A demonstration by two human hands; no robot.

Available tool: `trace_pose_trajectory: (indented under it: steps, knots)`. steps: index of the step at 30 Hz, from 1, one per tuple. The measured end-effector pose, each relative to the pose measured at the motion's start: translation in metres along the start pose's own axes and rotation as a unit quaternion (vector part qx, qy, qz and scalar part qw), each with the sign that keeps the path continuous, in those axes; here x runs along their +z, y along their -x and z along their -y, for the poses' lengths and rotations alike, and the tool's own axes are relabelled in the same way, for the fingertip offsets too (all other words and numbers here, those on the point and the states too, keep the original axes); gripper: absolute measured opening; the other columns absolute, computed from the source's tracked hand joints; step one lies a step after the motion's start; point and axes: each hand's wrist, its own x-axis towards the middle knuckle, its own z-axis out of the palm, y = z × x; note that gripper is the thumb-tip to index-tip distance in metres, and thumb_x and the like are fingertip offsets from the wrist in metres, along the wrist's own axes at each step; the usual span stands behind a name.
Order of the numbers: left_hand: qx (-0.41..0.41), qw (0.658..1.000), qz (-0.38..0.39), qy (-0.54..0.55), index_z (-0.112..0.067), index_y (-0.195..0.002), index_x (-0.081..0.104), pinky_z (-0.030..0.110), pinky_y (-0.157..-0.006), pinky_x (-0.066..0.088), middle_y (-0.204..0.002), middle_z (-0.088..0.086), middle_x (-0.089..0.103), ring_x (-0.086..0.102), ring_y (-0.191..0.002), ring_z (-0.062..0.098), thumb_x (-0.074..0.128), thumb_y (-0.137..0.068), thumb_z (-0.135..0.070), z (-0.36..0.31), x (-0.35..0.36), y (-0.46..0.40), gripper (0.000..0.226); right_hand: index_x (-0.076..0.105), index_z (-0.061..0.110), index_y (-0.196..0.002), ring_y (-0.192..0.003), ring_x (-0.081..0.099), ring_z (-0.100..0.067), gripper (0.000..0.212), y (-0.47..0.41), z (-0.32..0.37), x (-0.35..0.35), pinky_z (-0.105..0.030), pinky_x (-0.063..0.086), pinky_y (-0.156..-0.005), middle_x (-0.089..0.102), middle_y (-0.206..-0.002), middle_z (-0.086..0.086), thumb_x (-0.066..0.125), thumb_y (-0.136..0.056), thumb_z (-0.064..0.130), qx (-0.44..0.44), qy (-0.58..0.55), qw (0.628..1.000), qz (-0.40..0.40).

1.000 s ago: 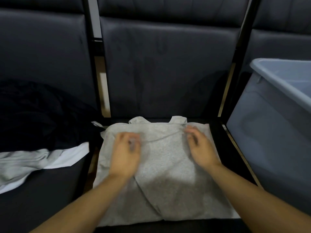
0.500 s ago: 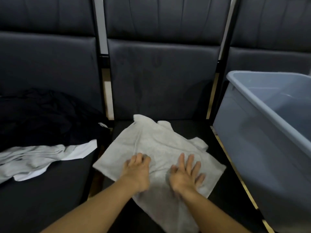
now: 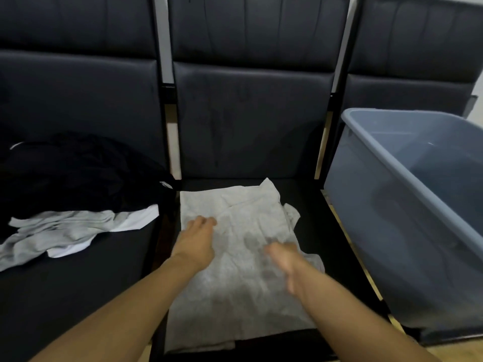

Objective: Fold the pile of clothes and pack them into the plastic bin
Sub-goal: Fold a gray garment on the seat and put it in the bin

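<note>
Nearest, left hand (image 3: 194,242): lies palm-down on the left part of the grey garment, fingers curled a little at the tips; its grip holds nothing that I can see.
Right hand (image 3: 286,259): blurred, on the garment's right part; whether its grip is wide, narrow or holding cloth I cannot tell.
Grey garment (image 3: 235,257): partly folded and spread flat on the middle seat (image 3: 308,202), a loose flap poking out at its right edge.
Plastic bin (image 3: 407,231): grey-blue, standing to the right of the middle seat, well apart from the garment; the part of its inside that shows holds no clothes.
Pile of clothes (image 3: 75,178): on the left seat, a dark heap at the back with a crumpled light grey and white piece (image 3: 68,231) in front of it.
Seat backs (image 3: 248,121): dark padded panels behind everything.
Writing: none readable; a small pale tag at the dark heap's right edge is too small to read.
</note>
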Motion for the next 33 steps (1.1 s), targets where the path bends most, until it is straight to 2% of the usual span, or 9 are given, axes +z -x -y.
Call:
trace_pose_trajectory:
  steps: [3, 7, 9, 11, 19, 24, 27, 31, 33]
  knots:
    - [-0.159, 0.983, -0.037, 0.081, -0.005, -0.126, 0.048, 0.041, -0.098, 0.046, -0.131, 0.019, 0.046, 0.051, -0.116, 0.036, 0.054, -0.091, -0.015, 0.015, -0.008, 0.01, 0.037, 0.029, 0.017, -0.152, -0.14, 0.031, -0.037, 0.071, -0.012, 0.015, -0.034, -0.048, 0.031, -0.116, 0.03, -0.155, -0.013, 0.056, -0.093, 0.046, -0.058, 0.138, 0.98, -0.135]
    - [-0.271, 0.95, 0.016, 0.153, -0.002, -0.126, 0.05, 0.038, -0.086, 0.051, -0.125, 0.018, 0.051, 0.057, -0.107, 0.035, 0.061, -0.089, -0.041, 0.036, -0.014, 0.016, 0.055, 0.044, 0.014, -0.145, -0.136, 0.037, -0.037, 0.067, -0.032, 0.005, -0.046, -0.048, 0.033, -0.111, 0.042, -0.148, -0.014, 0.052, -0.095, 0.058, -0.12, 0.199, 0.954, -0.19]
    - [-0.271, 0.943, 0.039, 0.19, -0.003, -0.123, 0.057, 0.029, -0.068, 0.05, -0.11, 0.01, 0.061, 0.062, -0.09, 0.024, 0.063, -0.089, -0.047, 0.038, -0.013, 0.018, 0.056, 0.047, 0.008, -0.143, -0.131, 0.044, -0.038, 0.074, -0.04, -0.004, -0.043, -0.047, 0.041, -0.106, 0.049, -0.143, -0.016, 0.051, -0.093, 0.064, -0.13, 0.212, 0.952, -0.181]
    - [-0.266, 0.942, 0.042, 0.199, -0.005, -0.116, 0.06, 0.026, -0.061, 0.046, -0.097, 0.004, 0.063, 0.062, -0.08, 0.017, 0.063, -0.09, -0.047, 0.035, -0.013, 0.017, 0.05, 0.049, 0.006, -0.141, -0.127, 0.05, -0.036, 0.081, -0.046, -0.006, -0.044, -0.046, 0.046, -0.102, 0.052, -0.139, -0.017, 0.048, -0.091, 0.069, -0.12, 0.221, 0.951, -0.179]
    - [-0.28, 0.926, 0.046, 0.248, -0.009, -0.091, 0.054, 0.027, -0.061, 0.052, -0.087, 0.0, 0.059, 0.06, -0.075, 0.014, 0.067, -0.087, -0.048, 0.025, -0.008, 0.01, 0.041, 0.058, 0.015, -0.125, -0.115, 0.06, -0.026, 0.094, -0.047, -0.004, -0.032, -0.04, 0.049, -0.095, 0.063, -0.123, -0.004, 0.05, -0.066, 0.088, -0.084, 0.272, 0.943, -0.173]
    - [-0.312, 0.873, 0.049, 0.371, -0.001, -0.109, 0.063, 0.037, -0.072, 0.06, -0.093, 0.008, 0.065, 0.066, -0.084, 0.026, 0.075, -0.082, -0.044, 0.032, -0.002, 0.009, 0.052, 0.062, 0.02, -0.112, -0.106, 0.065, -0.021, 0.065, -0.046, -0.004, -0.031, -0.035, 0.053, -0.092, 0.068, -0.113, 0.0, 0.06, -0.079, 0.076, -0.103, 0.303, 0.937, -0.142]
    - [-0.32, 0.847, 0.031, 0.424, -0.003, -0.099, 0.066, 0.044, -0.076, 0.061, -0.095, 0.011, 0.069, 0.067, -0.087, 0.031, 0.08, -0.076, -0.042, 0.03, -0.003, 0.012, 0.047, 0.063, 0.018, -0.101, -0.097, 0.067, -0.02, 0.053, -0.047, -0.009, -0.031, -0.033, 0.056, -0.087, 0.069, -0.104, 0.0, 0.061, -0.085, 0.068, -0.122, 0.287, 0.941, -0.133]
    - [-0.302, 0.809, -0.016, 0.504, -0.006, -0.085, 0.07, 0.036, -0.068, 0.057, -0.09, 0.014, 0.072, 0.068, -0.082, 0.03, 0.079, -0.084, -0.028, 0.016, -0.017, 0.021, 0.024, 0.074, 0.016, -0.079, -0.073, 0.068, -0.014, 0.035, -0.049, -0.013, -0.035, -0.032, 0.061, -0.071, 0.072, -0.08, 0.002, 0.069, -0.085, 0.05, -0.174, 0.171, 0.962, -0.122]
    - [-0.284, 0.798, -0.055, 0.529, -0.004, -0.085, 0.072, 0.038, -0.071, 0.058, -0.088, 0.014, 0.073, 0.069, -0.082, 0.03, 0.079, -0.084, -0.028, 0.01, -0.025, 0.024, 0.024, 0.078, 0.014, -0.077, -0.082, 0.067, -0.013, 0.03, -0.048, -0.012, -0.035, -0.032, 0.06, -0.077, 0.072, -0.096, 0.004, 0.075, -0.083, 0.043, -0.226, 0.099, 0.959, -0.139]
